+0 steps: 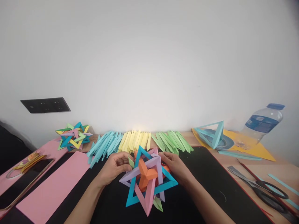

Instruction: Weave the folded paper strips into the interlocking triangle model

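A folded-paper star model (pixel 148 174) in blue, lilac, pink and orange stands over the black mat, between my two hands. At its upper left, my left hand (pixel 116 166) is closed, with a light green paper strip (pixel 131 162) between thumb and fingers. My right hand (pixel 173 165) grips the model's upper right side, its fingertips partly behind the lilac and red pieces. Another light green tip (pixel 158 203) pokes out at the model's bottom.
Blue (pixel 106 146), yellow (pixel 135 140) and green strips (pixel 173 141) lie along the wall. A multicoloured star (pixel 74 136) and pink sheet (pixel 56 186) are left. Right are a blue frame (pixel 217 135), tape roll (pixel 227 143), bottle (pixel 263 123) and scissors (pixel 266 199).
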`<act>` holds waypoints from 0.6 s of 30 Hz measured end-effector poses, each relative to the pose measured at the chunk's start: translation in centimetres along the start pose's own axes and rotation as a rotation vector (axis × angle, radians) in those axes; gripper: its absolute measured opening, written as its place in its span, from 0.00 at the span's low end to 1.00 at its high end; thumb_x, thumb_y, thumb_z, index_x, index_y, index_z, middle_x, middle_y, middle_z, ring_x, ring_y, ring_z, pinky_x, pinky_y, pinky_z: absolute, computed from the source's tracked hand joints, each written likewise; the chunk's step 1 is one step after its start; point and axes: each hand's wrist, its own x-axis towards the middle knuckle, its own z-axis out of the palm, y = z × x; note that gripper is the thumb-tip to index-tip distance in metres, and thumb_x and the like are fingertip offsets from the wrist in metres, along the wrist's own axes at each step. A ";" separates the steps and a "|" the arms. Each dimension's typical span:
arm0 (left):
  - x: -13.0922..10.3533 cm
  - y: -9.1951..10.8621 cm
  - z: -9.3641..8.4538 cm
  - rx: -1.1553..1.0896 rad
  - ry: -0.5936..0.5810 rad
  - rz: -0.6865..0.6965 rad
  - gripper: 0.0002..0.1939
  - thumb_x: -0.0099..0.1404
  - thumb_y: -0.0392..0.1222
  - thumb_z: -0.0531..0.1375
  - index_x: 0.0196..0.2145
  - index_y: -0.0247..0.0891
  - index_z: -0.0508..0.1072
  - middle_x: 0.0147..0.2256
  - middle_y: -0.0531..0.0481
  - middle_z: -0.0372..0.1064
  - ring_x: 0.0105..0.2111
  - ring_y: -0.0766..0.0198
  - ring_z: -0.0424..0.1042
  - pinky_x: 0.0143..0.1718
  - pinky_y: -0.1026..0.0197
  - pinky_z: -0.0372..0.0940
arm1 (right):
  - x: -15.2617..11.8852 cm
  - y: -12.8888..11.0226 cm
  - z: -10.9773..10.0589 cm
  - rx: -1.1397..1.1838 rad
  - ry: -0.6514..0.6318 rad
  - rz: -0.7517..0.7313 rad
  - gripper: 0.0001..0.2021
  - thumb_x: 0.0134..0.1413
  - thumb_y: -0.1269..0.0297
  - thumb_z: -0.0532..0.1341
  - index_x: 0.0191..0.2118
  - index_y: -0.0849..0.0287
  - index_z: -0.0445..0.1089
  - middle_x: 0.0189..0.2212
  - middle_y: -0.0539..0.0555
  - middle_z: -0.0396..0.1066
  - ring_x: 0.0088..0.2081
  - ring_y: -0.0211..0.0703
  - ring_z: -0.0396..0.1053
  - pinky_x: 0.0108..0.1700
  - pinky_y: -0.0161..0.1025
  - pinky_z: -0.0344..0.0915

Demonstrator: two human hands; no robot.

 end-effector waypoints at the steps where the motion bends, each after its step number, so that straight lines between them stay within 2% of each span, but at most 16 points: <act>1: 0.0 0.0 0.0 -0.019 0.025 0.025 0.10 0.51 0.42 0.68 0.25 0.35 0.72 0.23 0.53 0.64 0.22 0.69 0.60 0.23 0.67 0.56 | -0.1 -0.3 0.0 0.005 -0.025 -0.024 0.18 0.48 0.48 0.63 0.29 0.61 0.73 0.25 0.53 0.75 0.27 0.43 0.71 0.29 0.37 0.64; 4: 0.2 -0.1 0.1 -0.107 0.130 0.089 0.12 0.50 0.44 0.69 0.24 0.34 0.71 0.21 0.54 0.62 0.22 0.70 0.59 0.23 0.68 0.55 | -0.7 -1.5 -0.2 0.051 -0.070 -0.118 0.21 0.48 0.47 0.63 0.39 0.61 0.73 0.35 0.58 0.76 0.37 0.51 0.73 0.39 0.44 0.67; 7: 0.2 0.1 0.1 -0.167 0.195 0.083 0.15 0.48 0.45 0.70 0.24 0.34 0.70 0.20 0.55 0.63 0.20 0.70 0.58 0.23 0.68 0.54 | -1.3 -2.1 -0.3 0.054 -0.143 -0.211 0.26 0.45 0.47 0.66 0.47 0.58 0.71 0.46 0.61 0.73 0.49 0.56 0.69 0.49 0.50 0.64; 9: 0.2 0.2 0.2 -0.195 0.214 0.061 0.16 0.47 0.46 0.70 0.23 0.35 0.68 0.19 0.57 0.61 0.18 0.72 0.56 0.21 0.69 0.52 | -1.5 -2.0 -0.3 0.062 -0.184 -0.232 0.27 0.43 0.48 0.67 0.48 0.56 0.71 0.50 0.61 0.70 0.53 0.57 0.65 0.51 0.50 0.63; 14: 0.1 0.1 0.2 -0.225 0.204 0.046 0.17 0.47 0.47 0.70 0.23 0.35 0.68 0.17 0.59 0.59 0.16 0.74 0.54 0.18 0.70 0.49 | -1.3 -1.3 0.3 0.160 -0.214 -0.079 0.25 0.47 0.48 0.65 0.49 0.56 0.71 0.46 0.60 0.72 0.44 0.51 0.71 0.43 0.45 0.67; 18: 0.0 -0.3 0.0 -0.231 0.140 0.068 0.16 0.49 0.48 0.69 0.23 0.35 0.68 0.17 0.58 0.61 0.16 0.74 0.57 0.18 0.70 0.52 | -1.1 -1.1 0.7 0.214 -0.225 -0.043 0.22 0.49 0.48 0.64 0.46 0.58 0.72 0.40 0.58 0.74 0.39 0.48 0.71 0.39 0.42 0.68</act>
